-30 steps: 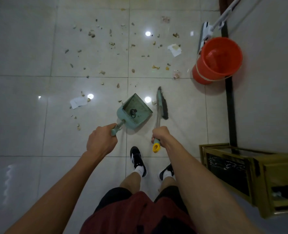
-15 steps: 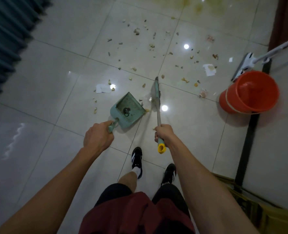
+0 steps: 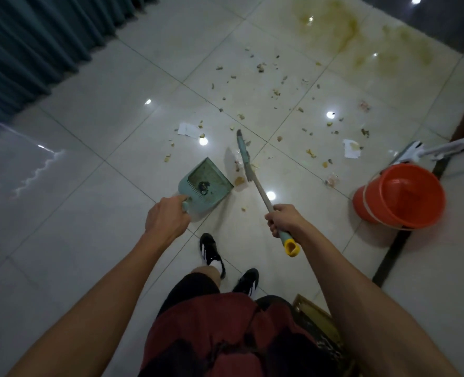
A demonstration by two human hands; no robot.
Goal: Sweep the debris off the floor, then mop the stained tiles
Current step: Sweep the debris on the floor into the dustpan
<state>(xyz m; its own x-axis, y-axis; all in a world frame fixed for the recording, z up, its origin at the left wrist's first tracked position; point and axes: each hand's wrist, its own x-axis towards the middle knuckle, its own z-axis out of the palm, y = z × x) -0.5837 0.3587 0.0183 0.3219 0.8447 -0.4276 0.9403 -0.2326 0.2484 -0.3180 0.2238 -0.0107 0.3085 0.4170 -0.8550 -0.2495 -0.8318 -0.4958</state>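
My left hand (image 3: 165, 217) grips the handle of a teal dustpan (image 3: 205, 183), whose open mouth faces up and right. A small dark bit lies inside the pan. My right hand (image 3: 282, 217) grips the broom (image 3: 246, 160) by its handle near the yellow end cap. The broom head rests on the tiles just right of the dustpan's mouth, among crumbs. Small brown debris (image 3: 277, 92) and paper scraps (image 3: 188, 129) are scattered over the tiles beyond. A yellowish stain (image 3: 334, 28) spreads across the far tiles.
An orange bucket (image 3: 401, 195) stands at the right, with a white flat mop (image 3: 426, 152) leaning behind it. A teal curtain (image 3: 35, 42) hangs at the upper left. A gold-framed box (image 3: 318, 322) sits by my right leg. My feet stand just behind the dustpan.
The view has swung left and up, bringing the stain and curtain into sight. The broom head has moved closer to the dustpan's mouth, with crumbs gathered beside it. Both hands keep their grips.
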